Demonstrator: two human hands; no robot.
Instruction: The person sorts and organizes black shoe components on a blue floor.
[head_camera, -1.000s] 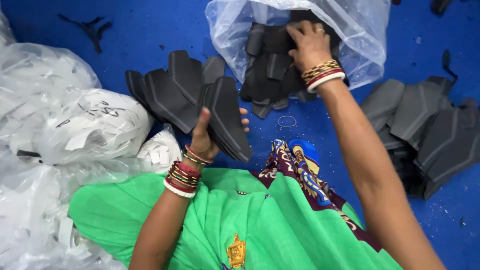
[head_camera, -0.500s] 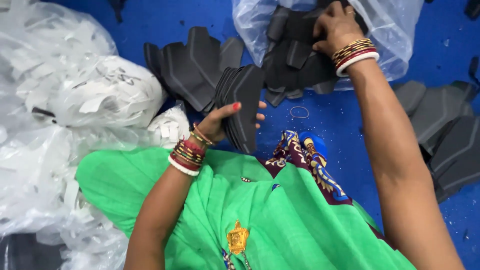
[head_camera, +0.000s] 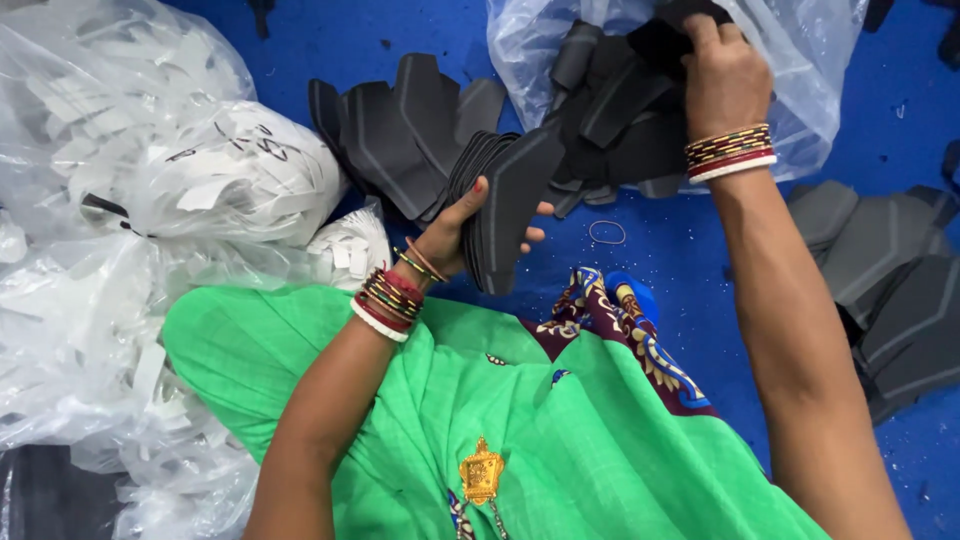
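My left hand (head_camera: 462, 230) grips a stack of thin black shaped pieces (head_camera: 505, 200), held on edge above my green-clad lap. My right hand (head_camera: 722, 75) reaches into a clear plastic bag (head_camera: 800, 60) at the top and closes on a bunch of black pieces (head_camera: 625, 110) spilling from its mouth. Both wrists wear several bangles. A pile of flat black pieces (head_camera: 400, 130) lies on the blue floor just beyond my left hand.
Clear bags full of white cut pieces (head_camera: 130, 200) fill the left side. More black pieces (head_camera: 890, 290) lie at the right on the blue floor (head_camera: 650, 250). A small rubber band (head_camera: 606, 232) rests near my knee.
My right hand has kept its hold on the black pieces at the bag's mouth. My left hand keeps the stack. The view has shifted slightly.
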